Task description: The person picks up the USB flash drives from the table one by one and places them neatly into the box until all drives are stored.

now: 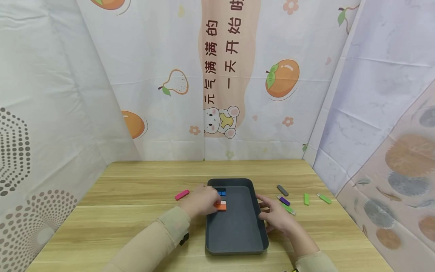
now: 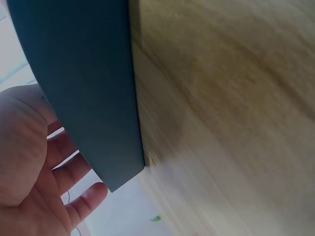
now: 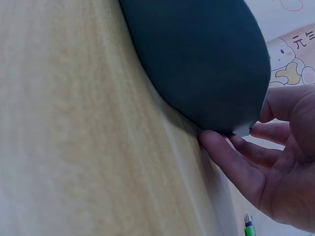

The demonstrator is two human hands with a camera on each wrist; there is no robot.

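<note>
My left hand [image 1: 203, 201] reaches over the left rim of a dark grey tray [image 1: 234, 230]. Its fingertips pinch an orange-and-white USB stick [image 1: 221, 206] lying low inside the tray. Just beyond, blue USB sticks [image 1: 221, 193] sit along the tray's left wall. In the left wrist view, the tray wall [image 2: 93, 88] hides part of this hand [image 2: 34, 167]. My right hand [image 1: 274, 214] rests with relaxed, spread fingers against the tray's right side. Seen from the right wrist, its fingertips [image 3: 214, 141] touch the outer wall, close to the tabletop.
On the wooden table [image 1: 142, 211], a pink USB stick [image 1: 182, 195] lies left of the tray. To the right are a grey stick [image 1: 282, 190], a purple one [image 1: 283, 200] and several green ones [image 1: 306, 199]. Patterned curtains [image 1: 163, 124] stand behind and at both sides.
</note>
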